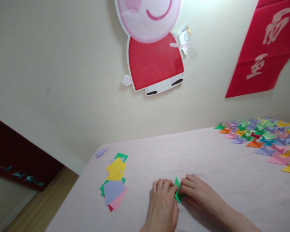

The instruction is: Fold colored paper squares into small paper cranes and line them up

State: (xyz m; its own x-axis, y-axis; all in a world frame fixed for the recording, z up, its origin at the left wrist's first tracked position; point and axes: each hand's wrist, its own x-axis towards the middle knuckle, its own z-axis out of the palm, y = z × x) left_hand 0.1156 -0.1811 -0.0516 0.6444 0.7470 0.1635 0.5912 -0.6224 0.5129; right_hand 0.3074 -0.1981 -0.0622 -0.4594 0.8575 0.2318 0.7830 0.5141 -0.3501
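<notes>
A small folded piece of green paper (176, 182) lies on the pale pink table cover between my two hands, with a pointed tip at its far end. My left hand (162, 201) rests on the cover with curled fingers, its thumb and forefinger gripping the paper's left edge. From the right, my right hand (200, 192) pinches the opposite edge, the fingers bent and close together. Part of the green paper is hidden under the fingertips of both hands.
Loose coloured paper squares (114, 190) overlap left of my hands, with a folded lilac piece (101, 153) beyond them. Several rows of folded paper figures (264, 141) stand at the far right. A wall with a cartoon cutout (156, 61) and a red banner (259, 61) borders the table.
</notes>
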